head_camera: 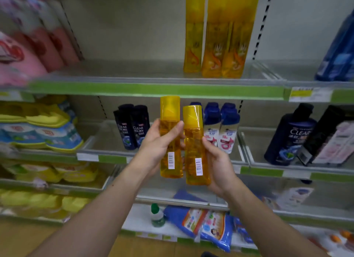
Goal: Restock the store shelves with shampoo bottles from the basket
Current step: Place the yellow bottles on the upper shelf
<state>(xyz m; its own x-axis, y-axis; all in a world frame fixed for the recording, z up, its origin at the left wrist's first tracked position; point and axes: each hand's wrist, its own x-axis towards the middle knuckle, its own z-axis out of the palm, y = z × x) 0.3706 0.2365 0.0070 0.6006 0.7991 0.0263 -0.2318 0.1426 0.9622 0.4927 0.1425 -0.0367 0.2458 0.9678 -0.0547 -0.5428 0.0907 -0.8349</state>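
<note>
So, a tall see-through yellow plastic shampoo bottle (171, 160) is gripped in the left hand (155, 145), thumb laid across its front. A second yellow bottle (194, 137) just like it is clasped by the fingers (209, 147) of the right hand (220, 164). Both are held upright, caps up, barcodes toward the camera, side by side and nearly touching. A matching row of three yellow bottles (216, 36) is stood on the upper green-edged shelf (153, 89), up and to the right of both hands, so the right hand is probably nearer. Bare shelf is seen just left of that row, pretty much straight overhead, likely where these get lifted. The basket isn't in view.
</note>
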